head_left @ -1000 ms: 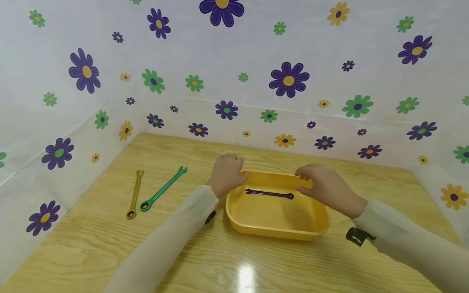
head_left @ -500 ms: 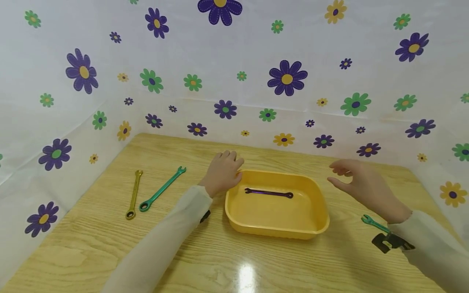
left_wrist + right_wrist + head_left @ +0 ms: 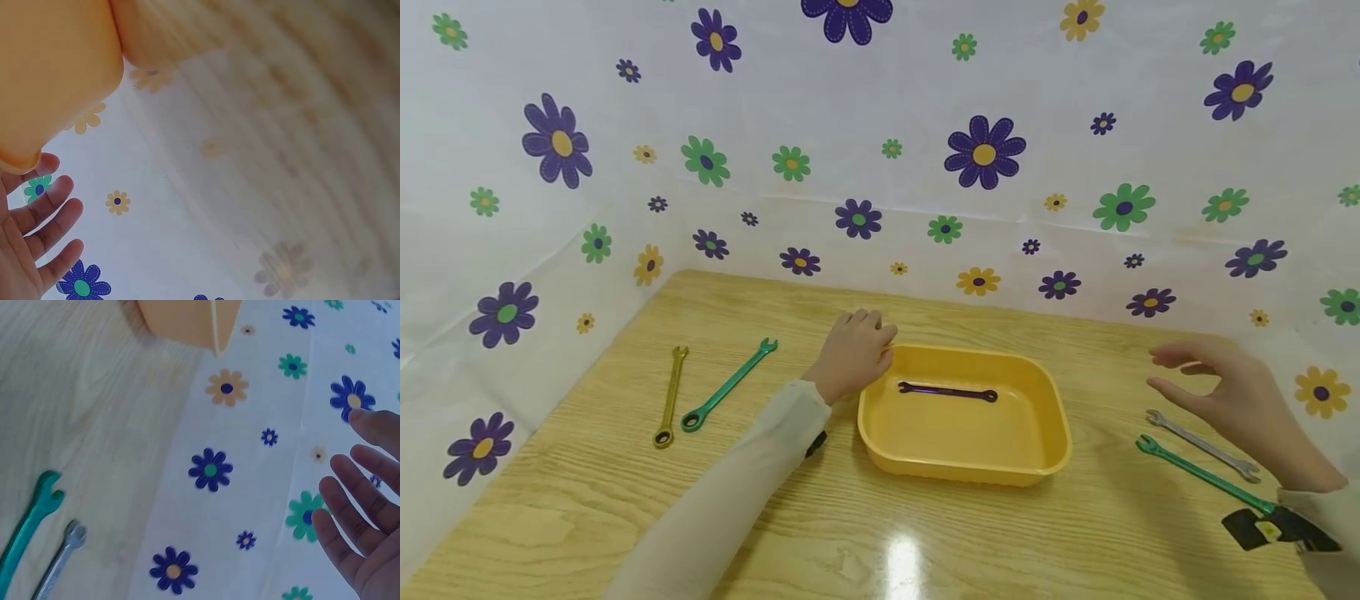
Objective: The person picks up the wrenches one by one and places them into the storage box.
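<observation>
My left hand [image 3: 851, 354] is at the back left corner of a yellow plastic tray [image 3: 955, 479], its fingertips right at the rim. In the left wrist view its fingers [image 3: 53, 240] are spread and loosely bent beside the tray's corner [image 3: 62, 69]; the thumb is hidden there. A dark purple combination wrench [image 3: 947, 392] lies inside the tray. Off to the right, my right hand [image 3: 1240, 396] is held above the table with thumb and fingers apart, holding nothing. Below it lie a silver wrench [image 3: 1202, 446] and a green wrench [image 3: 1206, 477], the green one partly covered by the wrist strap.
On the left of the wooden table [image 3: 820, 542] lie a gold combination wrench [image 3: 671, 396] and a teal combination wrench [image 3: 730, 385]. A white flower-printed sheet [image 3: 760, 92] stands as a wall behind the table and along its sides.
My right hand has left the tray's back right corner and moved right, uncovering the green and silver wrenches. My left hand has slid slightly left, its thumb drawn back toward the rim.
</observation>
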`<action>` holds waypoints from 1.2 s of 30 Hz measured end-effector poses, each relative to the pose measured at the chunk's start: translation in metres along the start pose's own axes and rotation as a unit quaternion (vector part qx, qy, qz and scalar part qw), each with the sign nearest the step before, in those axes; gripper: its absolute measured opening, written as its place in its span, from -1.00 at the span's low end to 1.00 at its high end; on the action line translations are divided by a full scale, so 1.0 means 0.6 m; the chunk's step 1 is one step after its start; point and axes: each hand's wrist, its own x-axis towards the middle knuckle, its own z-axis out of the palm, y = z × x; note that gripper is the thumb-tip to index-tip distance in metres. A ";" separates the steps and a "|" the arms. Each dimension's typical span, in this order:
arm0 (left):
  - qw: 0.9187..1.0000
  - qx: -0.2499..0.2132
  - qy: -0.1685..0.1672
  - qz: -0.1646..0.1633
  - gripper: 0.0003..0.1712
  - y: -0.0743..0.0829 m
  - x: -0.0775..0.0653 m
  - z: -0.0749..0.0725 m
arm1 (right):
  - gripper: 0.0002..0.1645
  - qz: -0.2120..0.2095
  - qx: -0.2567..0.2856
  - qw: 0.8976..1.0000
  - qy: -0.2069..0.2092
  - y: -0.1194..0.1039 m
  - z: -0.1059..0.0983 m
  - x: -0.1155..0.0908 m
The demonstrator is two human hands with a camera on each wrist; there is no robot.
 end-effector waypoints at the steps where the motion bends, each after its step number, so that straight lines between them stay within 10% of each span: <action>1: 1.000 0.000 0.002 0.001 -0.87 0.000 0.000 0.000 | -0.61 0.009 0.004 1.000 0.001 0.006 -0.001 -0.007; 17: 1.000 -0.011 -0.001 -0.004 -0.88 0.005 0.002 -0.001 | -0.60 0.124 0.028 0.992 -0.018 0.102 -0.003 -0.105; 28: 1.000 -0.014 0.005 -0.005 -0.87 0.007 0.005 -0.002 | -0.46 0.144 0.071 0.987 0.003 0.289 0.048 -0.194; 36: 1.000 -0.016 -0.004 -0.012 -0.88 0.007 0.010 -0.006 | -0.58 0.174 0.107 0.979 -0.006 0.252 0.029 -0.199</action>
